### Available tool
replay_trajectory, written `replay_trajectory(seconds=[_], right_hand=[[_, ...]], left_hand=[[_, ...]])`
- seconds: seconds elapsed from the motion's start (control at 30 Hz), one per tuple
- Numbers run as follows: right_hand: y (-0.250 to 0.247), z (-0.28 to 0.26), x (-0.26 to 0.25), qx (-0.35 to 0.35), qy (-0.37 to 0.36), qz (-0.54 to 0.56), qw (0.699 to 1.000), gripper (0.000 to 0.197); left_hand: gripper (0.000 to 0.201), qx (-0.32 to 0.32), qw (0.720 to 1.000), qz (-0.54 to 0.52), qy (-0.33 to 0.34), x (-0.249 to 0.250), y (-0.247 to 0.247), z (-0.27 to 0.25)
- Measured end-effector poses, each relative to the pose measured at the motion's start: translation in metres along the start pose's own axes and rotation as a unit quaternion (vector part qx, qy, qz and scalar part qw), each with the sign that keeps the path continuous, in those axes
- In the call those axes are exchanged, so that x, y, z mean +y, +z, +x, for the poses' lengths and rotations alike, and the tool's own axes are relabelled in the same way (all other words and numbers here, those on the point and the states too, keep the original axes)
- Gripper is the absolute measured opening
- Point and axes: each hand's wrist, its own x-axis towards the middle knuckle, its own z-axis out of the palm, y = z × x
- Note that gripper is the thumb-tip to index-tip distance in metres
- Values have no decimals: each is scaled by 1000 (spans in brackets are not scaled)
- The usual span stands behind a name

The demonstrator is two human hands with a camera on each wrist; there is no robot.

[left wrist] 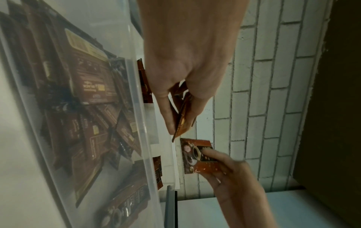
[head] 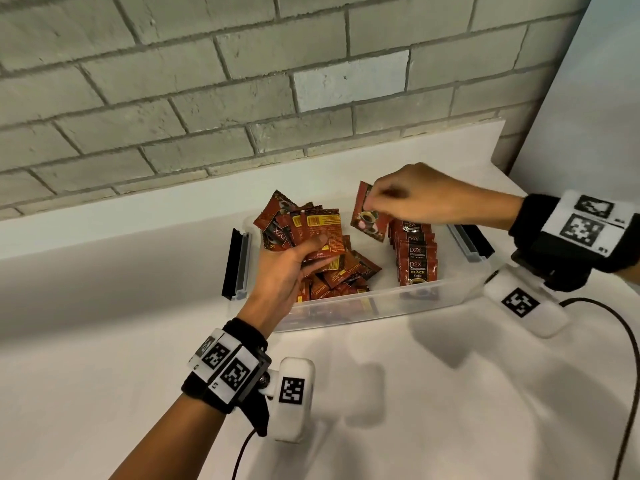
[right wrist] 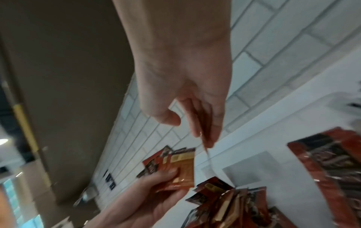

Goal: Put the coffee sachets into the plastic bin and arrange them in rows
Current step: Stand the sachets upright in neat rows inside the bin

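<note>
Clear plastic bin sits on a white counter against a grey brick wall, black latch handles at both ends.

Left hand is over the bin's left half, fingers and thumb curled round a fanned bunch of coffee sachets, mostly back sides up with yellow label panels showing. Left wrist view shows the same bunch edge-on, pinched between thumb and fingers.

Right hand is above the bin's middle, fingertips pinching 1 single sachet by its upper part; the sachet hangs tilted, coffee-cup print facing the camera, clear of the bin contents. Right wrist view is blurred; the sachet there is only a thin edge at the fingertips.

Inside the bin: a loose pile of sachets on the left half under the left hand, lying at mixed angles, and 1 neat overlapping row of sachets on the right half, fronts facing the camera, running front to back.

Wrist rigs with black-and-white markers on both forearms, cables trailing.
</note>
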Motion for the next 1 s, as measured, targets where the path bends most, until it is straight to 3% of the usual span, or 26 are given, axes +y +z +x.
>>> replay_trajectory(seconds=[0.1,0.23,0.33,0.43,0.63,0.83,0.93,1.0], right_hand=[[19,9,-16,-28,-31,-41,998,49],[30,26,-16,-18,19,8,1000,71],[33,29,-15,-42,46,88,994,62],[33,34,-7,-90,84,219,968,36],[17,31,12,-140,131,219,957,17],[-5,18,40,-243,125,113,955,28],[-10,16,50,-280,143,93,945,46],[-11,16,53,-296,151,56,941,45]], left_hand=[[46,-43,999,11,26,-1,12,-4],[74,-88,995,33,45,-1,15,-7],[74,-79,996,28,41,0,12,-7],[51,-60,998,-9,17,2,10,-6],[35,-26,1000,7,7,3,10,-2],[27,2,1000,18,5,0,-6,2],[31,3,1000,18,7,-2,-9,3],[35,2,1000,15,7,-3,-10,3]])
